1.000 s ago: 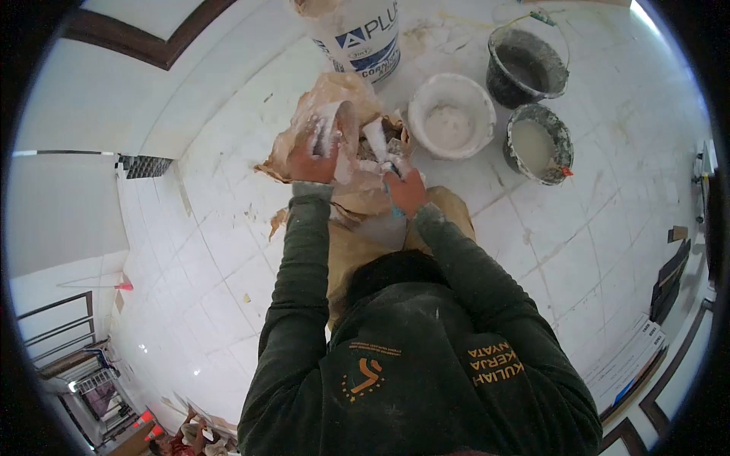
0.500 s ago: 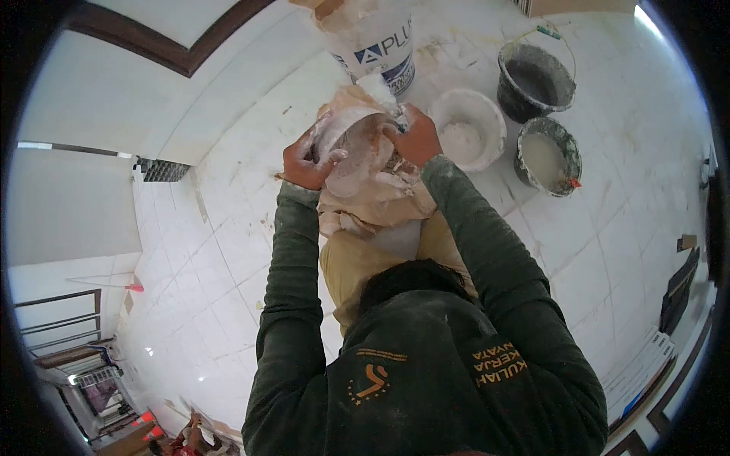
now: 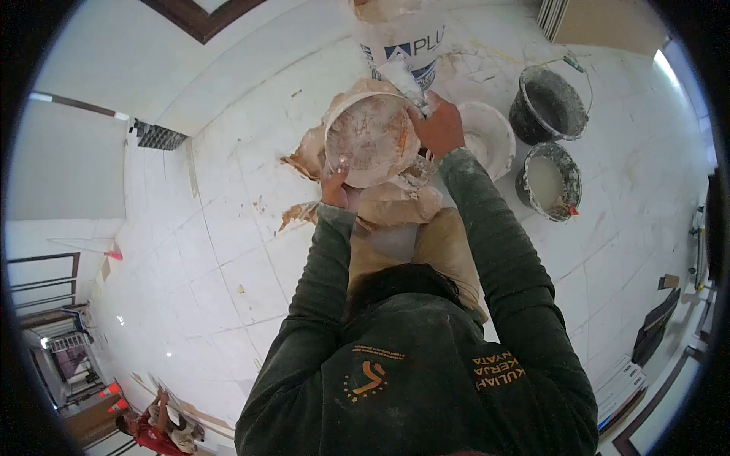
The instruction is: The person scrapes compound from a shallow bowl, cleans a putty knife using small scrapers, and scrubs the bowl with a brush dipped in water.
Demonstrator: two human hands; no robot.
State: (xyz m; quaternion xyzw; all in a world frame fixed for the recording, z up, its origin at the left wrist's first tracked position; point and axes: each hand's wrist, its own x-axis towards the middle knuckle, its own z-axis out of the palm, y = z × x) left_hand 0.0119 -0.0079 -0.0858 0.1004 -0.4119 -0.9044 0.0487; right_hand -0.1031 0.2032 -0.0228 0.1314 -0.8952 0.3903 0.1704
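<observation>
A round, whitish tub with a dusty, streaked face is held above a crumpled brown paper sack. My left hand grips its lower left edge, thumb on the face. At its upper right edge, my right hand is closed around a scraper whose flat blade is coated in white. The fingers of that hand are partly hidden, and I cannot tell how firmly they press on the tub. Torn sack flaps stick out to the left of the tub.
Ahead stands a large white printed bucket. To the right are a white basin, a dark bucket and a smaller bucket of whitish liquid. A person in red is low at the far left. Tiled floor surrounds me.
The tub has turned so that its round face points up toward me. My left hand has slid down to its lower edge. The view has shifted slightly.
</observation>
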